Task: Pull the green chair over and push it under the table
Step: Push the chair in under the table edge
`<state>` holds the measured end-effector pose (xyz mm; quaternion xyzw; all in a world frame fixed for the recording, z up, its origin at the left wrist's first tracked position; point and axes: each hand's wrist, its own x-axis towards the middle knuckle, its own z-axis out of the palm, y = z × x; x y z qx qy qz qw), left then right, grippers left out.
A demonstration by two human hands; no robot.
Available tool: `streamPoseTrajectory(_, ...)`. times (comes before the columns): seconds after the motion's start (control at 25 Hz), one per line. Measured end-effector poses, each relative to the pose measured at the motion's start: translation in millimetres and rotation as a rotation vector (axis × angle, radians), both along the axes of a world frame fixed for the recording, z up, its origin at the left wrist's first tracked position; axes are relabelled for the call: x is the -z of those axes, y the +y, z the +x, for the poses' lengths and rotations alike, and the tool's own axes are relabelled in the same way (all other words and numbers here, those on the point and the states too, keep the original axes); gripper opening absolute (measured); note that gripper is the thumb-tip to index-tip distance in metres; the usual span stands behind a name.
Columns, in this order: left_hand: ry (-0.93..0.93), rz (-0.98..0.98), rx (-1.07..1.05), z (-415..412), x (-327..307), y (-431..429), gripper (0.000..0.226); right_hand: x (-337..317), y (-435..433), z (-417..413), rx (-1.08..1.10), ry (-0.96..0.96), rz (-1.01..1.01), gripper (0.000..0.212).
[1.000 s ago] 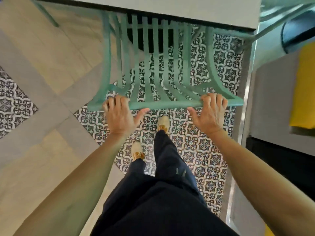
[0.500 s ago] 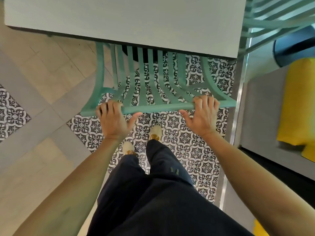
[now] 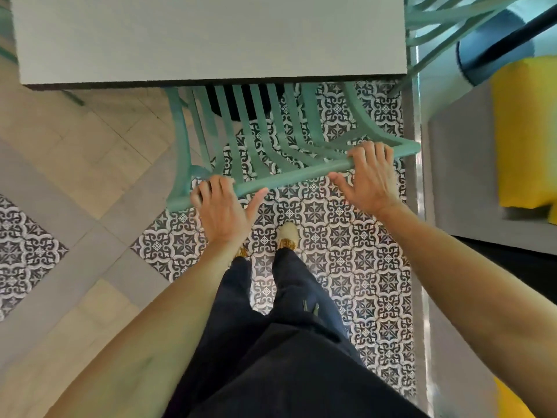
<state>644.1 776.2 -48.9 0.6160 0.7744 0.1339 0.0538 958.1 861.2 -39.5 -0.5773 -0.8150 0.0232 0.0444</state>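
The green chair [image 3: 289, 176] has a slatted back and stands in front of me on patterned tiles. Its seat is hidden beneath the grey table [image 3: 211, 37]; only the backrest and top rail show. My left hand [image 3: 223, 209] grips the left end of the top rail, fingers curled over it and thumb spread. My right hand [image 3: 370, 176] grips the rail near its right end in the same way. The rail slants, its right end further from me.
A second green chair [image 3: 446, 16] stands at the table's far right corner. A metal strip [image 3: 417, 206] borders the tiles on the right, with a grey surface and a yellow cushion [image 3: 524, 131] beyond. My legs and shoes [image 3: 287, 235] stand just behind the chair.
The table now covers more of the chair, so the chair has gone further beneath it. The top rail has turned, its right end swinging away from me. Both hands stayed on the rail.
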Motion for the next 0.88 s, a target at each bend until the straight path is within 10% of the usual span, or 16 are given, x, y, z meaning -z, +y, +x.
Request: streamPoseTrajectory(0.88, 0.011, 0.015, 0.043, -3, -1, -2, 0.059, 2, 0, 14, 0.060, -0.022, 0.017, 0.075)
